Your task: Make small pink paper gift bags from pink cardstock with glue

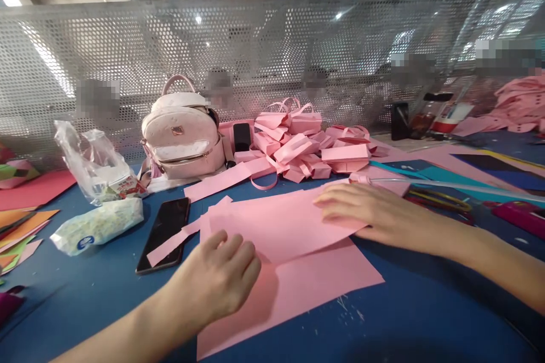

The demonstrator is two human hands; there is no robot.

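Note:
Two overlapping pink paper sheets lie on the blue table in front of me. My left hand is over their left part, fingers curled inward; what they hold, if anything, is hidden beneath the hand. A shadow falls on the lower sheet beside it. On the right end of the upper sheet, the fingers of my right hand are stretched out across the paper. The thumb's hold there is unclear. Narrow pink strips stick out left of the sheets, one lying across a black phone.
Behind the sheets is a heap of folded pink paper pieces, beside a pale pink backpack. A tissue pack and plastic bag lie left. At right are scissors and a magenta tool. A perforated metal panel stands behind.

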